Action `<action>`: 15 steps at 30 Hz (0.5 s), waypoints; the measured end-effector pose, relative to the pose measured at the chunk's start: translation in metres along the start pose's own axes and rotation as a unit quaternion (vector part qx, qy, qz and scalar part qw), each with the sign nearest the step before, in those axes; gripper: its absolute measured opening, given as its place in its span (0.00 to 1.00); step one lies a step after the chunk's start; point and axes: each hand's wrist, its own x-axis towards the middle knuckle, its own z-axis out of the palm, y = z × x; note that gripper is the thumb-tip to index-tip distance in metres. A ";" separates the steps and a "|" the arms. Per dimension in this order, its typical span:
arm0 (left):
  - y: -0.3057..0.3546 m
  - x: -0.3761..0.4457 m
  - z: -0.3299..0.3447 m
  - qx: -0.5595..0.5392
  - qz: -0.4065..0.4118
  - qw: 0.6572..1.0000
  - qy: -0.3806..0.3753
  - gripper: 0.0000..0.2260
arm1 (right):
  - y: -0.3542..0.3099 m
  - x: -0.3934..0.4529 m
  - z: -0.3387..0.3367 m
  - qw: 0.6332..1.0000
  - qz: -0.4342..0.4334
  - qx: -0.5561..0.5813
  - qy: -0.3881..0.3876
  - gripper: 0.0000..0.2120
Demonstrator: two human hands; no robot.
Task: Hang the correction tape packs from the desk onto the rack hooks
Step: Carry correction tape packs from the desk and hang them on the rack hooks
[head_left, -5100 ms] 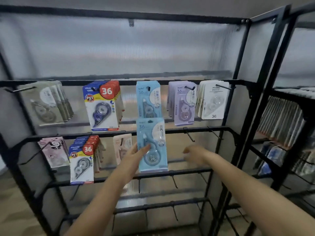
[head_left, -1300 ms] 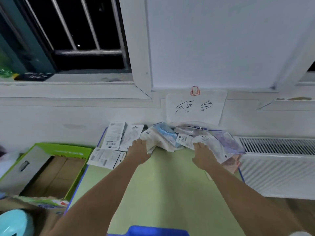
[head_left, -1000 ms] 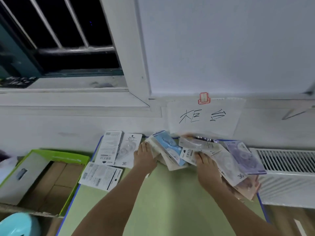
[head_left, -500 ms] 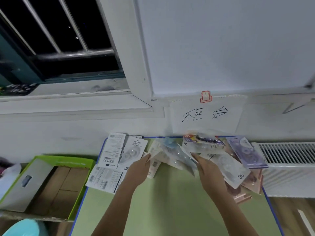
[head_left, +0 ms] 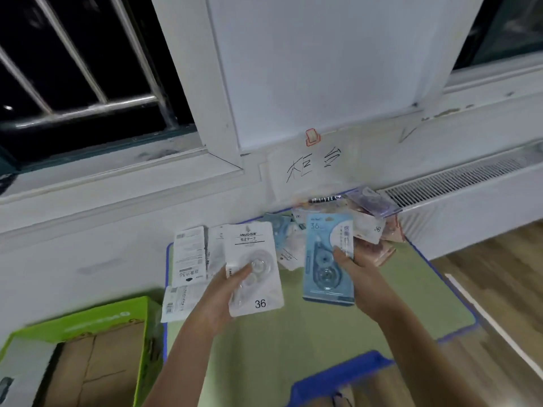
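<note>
Left hand [head_left: 219,292]: grips white correction tape pack [head_left: 253,265], marked 36, now lifted off the green surface [head_left: 293,327]; half a second ago it lay flat among the others. Right hand [head_left: 360,274]: grips blue correction tape pack [head_left: 326,259], likewise raised, face up. Remaining packs [head_left: 370,227]: loose heap at the surface's far edge. White packs [head_left: 189,254]: flat, far left. Green cardboard box [head_left: 88,321]: beside the surface, left.

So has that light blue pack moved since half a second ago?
Yes. The light blue pack lay in the pile by the handwritten sign; now the right hand holds it up, nearer the person.
</note>
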 end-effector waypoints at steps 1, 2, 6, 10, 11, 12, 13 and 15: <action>-0.003 0.000 0.006 0.013 -0.002 1.000 -0.014 0.17 | 0.003 -0.012 -0.005 1.000 0.011 0.022 0.011 0.11; -0.005 0.000 0.014 0.026 -0.006 0.999 -0.022 0.15 | 0.006 -0.023 -0.013 0.999 0.018 0.044 0.024 0.12; -0.018 -0.005 0.075 0.061 -0.024 0.995 -0.073 0.08 | 0.007 -0.081 -0.055 0.990 0.001 0.095 0.106 0.32; -0.044 -0.024 0.157 0.087 -0.044 0.975 -0.202 0.07 | -0.002 -0.161 -0.108 0.968 -0.062 0.138 0.198 0.27; -0.052 -0.033 0.179 0.089 -0.048 0.966 -0.240 0.07 | -0.005 -0.184 -0.122 0.959 -0.077 0.151 0.226 0.19; -0.062 -0.040 0.202 0.094 -0.050 0.957 -0.271 0.05 | -0.009 -0.207 -0.135 0.951 -0.086 0.161 0.251 0.14; -0.072 -0.049 0.226 0.098 -0.054 0.946 -0.303 0.05 | -0.012 -0.230 -0.150 0.943 -0.094 0.168 0.272 0.11; -0.093 -0.071 0.275 0.112 -0.070 0.922 -0.365 0.23 | -0.017 -0.278 -0.179 0.930 -0.110 0.164 0.311 0.12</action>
